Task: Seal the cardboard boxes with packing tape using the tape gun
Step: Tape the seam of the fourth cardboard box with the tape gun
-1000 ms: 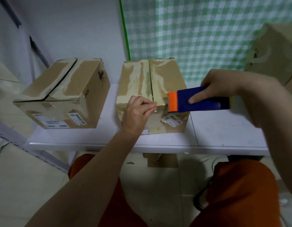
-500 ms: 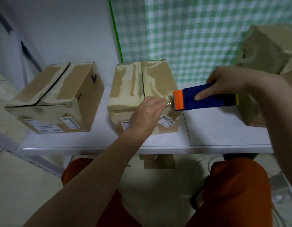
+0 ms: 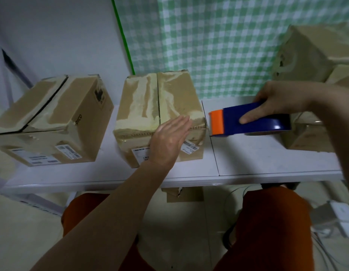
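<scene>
- Under the left hand (image 3: 169,141) sits the middle cardboard box (image 3: 160,118); the palm lies flat with fingers spread straight, pressed on the box's near top edge toward its right corner, gripping nothing.
- Just right of those fingertips, clear of the box's right side, is the tape gun (image 3: 249,120), held above the white table (image 3: 257,157).
- Around the gun's blue body the right hand (image 3: 277,102) is closed from above, index finger laid along the near side.
- Its long axis runs left to right, and the orange end points left at the box corner.
- A thin strand may link that end to the box, though the view is too dim to be sure.
- Well left of the left hand stands another box (image 3: 52,122), its top flaps parted.
</scene>
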`<control>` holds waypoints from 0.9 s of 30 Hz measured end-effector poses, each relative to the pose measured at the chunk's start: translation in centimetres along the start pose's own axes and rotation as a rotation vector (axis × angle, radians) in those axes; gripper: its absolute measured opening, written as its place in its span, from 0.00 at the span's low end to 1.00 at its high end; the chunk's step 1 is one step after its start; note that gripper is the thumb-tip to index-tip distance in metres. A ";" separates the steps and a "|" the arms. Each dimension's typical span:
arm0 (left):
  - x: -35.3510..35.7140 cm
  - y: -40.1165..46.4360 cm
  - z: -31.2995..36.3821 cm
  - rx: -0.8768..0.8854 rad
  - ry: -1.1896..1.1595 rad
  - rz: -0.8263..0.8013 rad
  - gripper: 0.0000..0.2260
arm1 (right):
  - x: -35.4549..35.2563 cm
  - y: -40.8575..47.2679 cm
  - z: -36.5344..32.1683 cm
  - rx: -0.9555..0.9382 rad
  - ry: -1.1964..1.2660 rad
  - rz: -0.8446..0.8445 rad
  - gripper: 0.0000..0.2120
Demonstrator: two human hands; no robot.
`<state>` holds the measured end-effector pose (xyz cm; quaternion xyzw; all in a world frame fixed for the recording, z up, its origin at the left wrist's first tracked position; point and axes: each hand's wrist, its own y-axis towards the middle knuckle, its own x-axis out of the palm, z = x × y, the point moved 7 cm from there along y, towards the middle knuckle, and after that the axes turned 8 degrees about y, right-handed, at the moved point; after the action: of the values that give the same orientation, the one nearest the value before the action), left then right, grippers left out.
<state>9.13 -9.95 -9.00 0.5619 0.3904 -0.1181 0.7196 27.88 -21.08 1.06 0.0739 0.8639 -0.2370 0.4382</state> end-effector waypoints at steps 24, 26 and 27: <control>2.9 3.2 2.0 -0.112 0.316 -0.415 0.26 | -1.3 -1.4 1.9 -0.025 0.061 0.044 0.26; 2.9 3.2 2.0 -0.132 0.304 -0.421 0.26 | -1.4 -1.5 2.0 -0.042 0.101 0.026 0.25; 2.8 3.1 2.0 -0.142 0.294 -0.422 0.27 | -1.4 -1.6 2.1 -0.044 0.122 0.013 0.25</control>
<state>13.81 -9.96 -8.58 0.4275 0.6065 -0.1550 0.6522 29.71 -23.39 1.62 0.0842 0.8935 -0.2099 0.3879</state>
